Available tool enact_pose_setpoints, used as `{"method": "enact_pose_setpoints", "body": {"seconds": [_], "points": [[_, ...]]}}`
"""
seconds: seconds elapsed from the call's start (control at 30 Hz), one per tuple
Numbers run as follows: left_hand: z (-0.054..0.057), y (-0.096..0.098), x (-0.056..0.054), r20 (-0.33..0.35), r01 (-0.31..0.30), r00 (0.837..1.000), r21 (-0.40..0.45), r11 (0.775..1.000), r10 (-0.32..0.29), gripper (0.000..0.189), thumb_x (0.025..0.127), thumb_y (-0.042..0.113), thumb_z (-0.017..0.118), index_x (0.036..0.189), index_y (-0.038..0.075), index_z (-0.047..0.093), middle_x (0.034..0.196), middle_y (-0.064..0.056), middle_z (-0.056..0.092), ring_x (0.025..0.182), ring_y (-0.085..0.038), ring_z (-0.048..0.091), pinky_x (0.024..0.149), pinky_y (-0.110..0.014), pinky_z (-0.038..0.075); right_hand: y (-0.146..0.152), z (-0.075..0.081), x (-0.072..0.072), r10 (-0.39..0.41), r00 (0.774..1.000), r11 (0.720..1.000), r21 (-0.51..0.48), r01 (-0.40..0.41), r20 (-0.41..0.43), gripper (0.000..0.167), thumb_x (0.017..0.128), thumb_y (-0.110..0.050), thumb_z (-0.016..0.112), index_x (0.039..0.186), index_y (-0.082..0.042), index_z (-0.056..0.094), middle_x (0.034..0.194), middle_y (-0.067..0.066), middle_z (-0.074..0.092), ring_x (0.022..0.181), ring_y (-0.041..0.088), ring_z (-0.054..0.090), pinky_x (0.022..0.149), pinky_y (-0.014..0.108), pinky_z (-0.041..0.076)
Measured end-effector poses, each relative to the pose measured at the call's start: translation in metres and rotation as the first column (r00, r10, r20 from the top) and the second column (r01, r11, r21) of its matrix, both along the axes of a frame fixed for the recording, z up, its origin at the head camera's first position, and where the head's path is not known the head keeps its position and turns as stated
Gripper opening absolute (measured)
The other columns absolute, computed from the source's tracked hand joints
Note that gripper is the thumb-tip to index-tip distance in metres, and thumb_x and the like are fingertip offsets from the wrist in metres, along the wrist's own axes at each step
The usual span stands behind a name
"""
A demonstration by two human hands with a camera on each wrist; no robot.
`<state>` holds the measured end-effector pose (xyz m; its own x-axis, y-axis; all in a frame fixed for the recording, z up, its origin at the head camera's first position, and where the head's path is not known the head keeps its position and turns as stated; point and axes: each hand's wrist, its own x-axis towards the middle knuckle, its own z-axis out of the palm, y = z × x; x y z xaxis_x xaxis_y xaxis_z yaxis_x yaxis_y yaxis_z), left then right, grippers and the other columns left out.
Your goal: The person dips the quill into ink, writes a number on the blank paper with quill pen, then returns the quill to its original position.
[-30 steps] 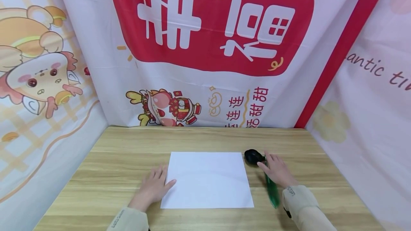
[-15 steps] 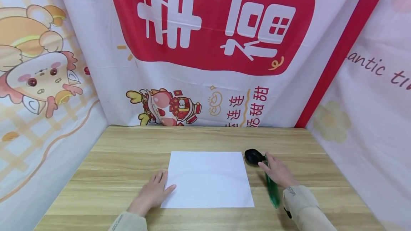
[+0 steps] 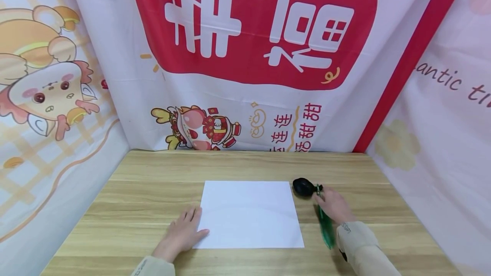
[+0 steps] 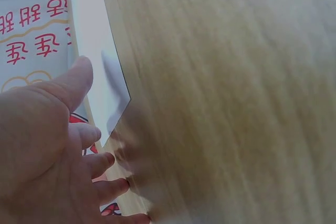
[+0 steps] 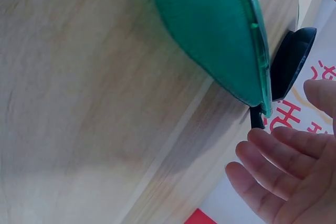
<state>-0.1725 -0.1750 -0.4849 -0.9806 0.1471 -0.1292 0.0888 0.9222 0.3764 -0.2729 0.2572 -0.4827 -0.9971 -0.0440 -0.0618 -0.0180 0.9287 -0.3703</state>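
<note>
A white sheet of paper (image 3: 249,214) lies on the wooden table. At its left edge rests my left hand (image 3: 182,231), fingers spread and thumb over the paper's edge. To the right of the sheet lie a glossy black rounded piece (image 3: 303,187) with a narrow stem and a long green translucent leaf-shaped piece (image 3: 327,231). Whether the two are joined is unclear. Over the stem is my right hand (image 3: 335,205). In the right wrist view, its loosely bent fingers (image 5: 283,153) come close to the stem, with the thumb apart; contact is hard to tell.
The wooden table (image 3: 161,169) is bounded at the back by a white cloth (image 3: 126,97) with a red panel and characters. Printed cloths also hang at the left and right sides.
My right fingers have drawn in a little over the stem, uncovering its end. My left hand has slid slightly toward the table's near side. The paper, black piece and green piece stay put.
</note>
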Motion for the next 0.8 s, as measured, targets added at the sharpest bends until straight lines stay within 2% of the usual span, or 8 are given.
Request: {"method": "enact_pose_setpoints", "body": {"seconds": [0.13, 0.37, 0.57, 0.8], "points": [[-0.004, 0.0, 0.0, -0.003, 0.004, 1.0, -0.004, 1.0, -0.004, 0.071, 0.088, 0.039, 0.059, 0.139, -0.004, 0.033, 0.143, -0.029, 0.022, 0.128, -0.051, 0.02, 0.092, -0.072, 0.018, 0.0, -0.003, -0.004, -0.04, 0.999, 0.999, 0.012, 0.04, 0.012, 0.034, 0.091, -0.024, 0.058, 0.109, 0.005, 0.055, 0.083, 0.01, 0.057, 0.067, 0.019, 0.052, 0.06, 0.036, 0.048], [-0.011, -0.001, 0.0, -0.027, 0.003, 1.0, -0.021, 1.0, -0.003, 0.072, 0.086, 0.038, 0.062, 0.138, -0.003, 0.035, 0.144, -0.028, 0.024, 0.127, -0.051, 0.02, 0.092, -0.072, 0.018, -0.001, -0.007, -0.01, -0.051, 0.998, 0.998, 0.034, 0.051, 0.023, 0.022, 0.089, -0.022, 0.061, 0.087, -0.001, 0.056, 0.069, 0.005, 0.052, 0.058, 0.017, 0.05, 0.051, 0.029, 0.044], [-0.014, -0.002, -0.001, -0.014, -0.007, 1.0, -0.015, 1.0, 0.007, 0.068, 0.086, 0.038, 0.061, 0.139, 0.002, 0.037, 0.144, -0.022, 0.028, 0.128, -0.05, 0.019, 0.094, -0.072, 0.015, -0.002, -0.007, -0.012, -0.051, 0.998, 0.997, 0.053, 0.049, 0.038, 0.022, 0.087, -0.021, 0.062, 0.077, -0.004, 0.053, 0.066, 0.004, 0.05, 0.057, 0.016, 0.05, 0.05, 0.028, 0.045], [-0.017, -0.003, -0.002, -0.003, 0.002, 1.0, -0.029, 1.0, -0.002, 0.067, 0.086, 0.04, 0.06, 0.138, 0.003, 0.039, 0.145, -0.021, 0.028, 0.129, -0.05, 0.018, 0.094, -0.072, 0.015, -0.005, -0.007, -0.013, -0.064, 0.996, 0.996, 0.068, 0.059, 0.061, 0.025, 0.085, -0.021, 0.064, 0.071, -0.005, 0.051, 0.063, 0.005, 0.05, 0.055, 0.017, 0.051, 0.049, 0.028, 0.046]]}}
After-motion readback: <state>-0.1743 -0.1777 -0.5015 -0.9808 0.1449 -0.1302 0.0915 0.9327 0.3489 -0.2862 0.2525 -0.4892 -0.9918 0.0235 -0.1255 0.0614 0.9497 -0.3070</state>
